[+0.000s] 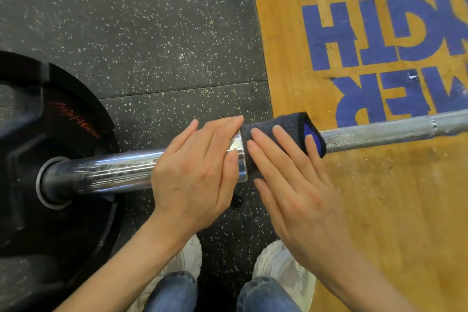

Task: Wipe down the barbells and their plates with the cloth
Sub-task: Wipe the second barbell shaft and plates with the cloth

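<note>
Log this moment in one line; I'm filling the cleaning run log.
left hand: flat on barbell sleeve | right hand: pressing cloth onto bar | plate: untouched | stage: wiping by collar

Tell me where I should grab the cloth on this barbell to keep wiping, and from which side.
Grip the cloth around its middle, from above, where it drapes over the knurled shaft just right of the collar. It already wraps the round bar, so curling the right hand over the top should clamp it. The left hand rests on the sleeve.
</note>
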Tool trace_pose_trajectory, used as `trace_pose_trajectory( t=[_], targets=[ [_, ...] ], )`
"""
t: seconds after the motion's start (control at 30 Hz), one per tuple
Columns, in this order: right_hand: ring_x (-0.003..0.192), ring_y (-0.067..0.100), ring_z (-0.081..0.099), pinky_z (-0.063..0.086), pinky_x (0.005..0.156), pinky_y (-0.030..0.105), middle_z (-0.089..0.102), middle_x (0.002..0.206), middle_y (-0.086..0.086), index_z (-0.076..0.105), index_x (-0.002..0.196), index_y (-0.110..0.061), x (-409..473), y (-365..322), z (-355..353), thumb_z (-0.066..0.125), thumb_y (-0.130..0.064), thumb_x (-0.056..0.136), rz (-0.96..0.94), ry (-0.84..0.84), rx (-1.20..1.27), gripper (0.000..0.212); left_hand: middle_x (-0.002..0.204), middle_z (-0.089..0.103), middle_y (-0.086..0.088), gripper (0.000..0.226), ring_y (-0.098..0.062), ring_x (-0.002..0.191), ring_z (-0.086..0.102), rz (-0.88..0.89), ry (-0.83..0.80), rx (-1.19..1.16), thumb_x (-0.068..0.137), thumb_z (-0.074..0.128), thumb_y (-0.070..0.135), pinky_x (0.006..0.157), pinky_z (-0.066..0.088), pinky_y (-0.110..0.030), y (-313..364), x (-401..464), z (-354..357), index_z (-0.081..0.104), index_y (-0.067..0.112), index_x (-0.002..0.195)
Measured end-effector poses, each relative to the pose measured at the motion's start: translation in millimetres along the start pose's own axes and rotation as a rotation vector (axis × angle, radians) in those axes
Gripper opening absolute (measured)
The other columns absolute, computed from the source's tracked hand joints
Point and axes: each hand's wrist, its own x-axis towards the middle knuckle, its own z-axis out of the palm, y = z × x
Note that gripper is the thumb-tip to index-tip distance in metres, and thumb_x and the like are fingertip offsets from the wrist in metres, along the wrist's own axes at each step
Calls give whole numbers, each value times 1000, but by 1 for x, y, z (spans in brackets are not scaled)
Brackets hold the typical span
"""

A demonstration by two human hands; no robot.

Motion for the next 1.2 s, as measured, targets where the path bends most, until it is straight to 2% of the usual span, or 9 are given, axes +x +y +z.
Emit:
trace_pose_trajectory(
  t=[0.2, 0.37, 0.47, 0.6, 0.73, 0.8, 0.93, 1.13, 1.2],
  targets=[
    [90, 26, 64, 32, 118, 46, 67, 89, 3, 68, 91, -13, 46, 4, 17, 34, -21, 109, 111, 108, -97, 39, 127, 68, -4, 46, -18, 112, 63, -12, 15, -6, 104, 29, 21, 109, 43, -39, 1, 3, 2, 62, 8, 133],
    [143, 26, 42, 12, 125, 46, 55, 146, 5, 57, 141, -12, 10, 1, 33, 38, -19, 110, 58, 177, -102, 37, 120, 70, -2, 45, -19, 104, 66, -48, 25, -15, 104, 29, 21, 103, 45, -36, -1, 11, 0, 64, 10, 130],
    [130, 27, 52, 19, 122, 45, 66, 131, 8, 66, 127, -9, 27, 10, 44, 36, -21, 107, 50, 269, -118, 38, 114, 72, -2, 44, -17, 95, 65, -72, 27, -32, 105, 29, 21, 92, 45, -30, -1, 19, -1, 66, 11, 126],
    [63, 27, 49, 44, 75, 41, 56, 66, 6, 53, 71, -16, 71, 8, 35, 38, -20, 104, 113, 322, -160, 37, 101, 74, -1, 39, -11, 84, 54, -107, 36, -44, 104, 34, 18, 75, 38, -27, -3, 32, -3, 70, 11, 116],
    [41, 26, 28, 24, 49, 28, 51, 45, 6, 49, 57, -17, 108, 16, 25, 70, -9, 82, 46, 250, -270, 34, 89, 72, 2, 42, -19, 67, 59, -174, -27, -24, 104, 31, 23, 62, 28, -28, -8, 46, -7, 72, 17, 114],
    [57, 30, 50, 50, 74, 40, 63, 63, 6, 58, 68, -16, 95, 17, 35, 48, -16, 101, 79, 279, -253, 35, 87, 72, 3, 45, -24, 63, 60, -212, -53, -32, 105, 28, 27, 59, 30, -30, -10, 53, -8, 72, 21, 113],
    [134, 29, 49, 13, 125, 45, 63, 133, 9, 61, 131, -9, 49, 18, 46, 40, -21, 108, 41, 311, -173, 33, 86, 71, 7, 51, -25, 68, 62, -261, -92, -15, 103, 21, 34, 59, 30, -31, -12, 66, -11, 72, 28, 112],
    [42, 23, 37, 44, 63, 30, 53, 44, 6, 56, 51, -14, 134, 20, 38, 60, -14, 94, 187, 400, -224, 44, 63, 46, 12, 55, -19, 56, 41, -320, -200, 7, 98, 16, 38, 56, 20, -36, -18, 86, -13, 69, 34, 109],
    [48, 26, 48, 50, 79, 36, 59, 52, 7, 61, 58, -13, 128, 23, 43, 58, -16, 98, 166, 399, -203, 40, 65, 49, 9, 57, -24, 61, 46, -318, -232, 8, 95, 14, 39, 60, 23, -36, -23, 94, -13, 70, 32, 108]
  ],
)
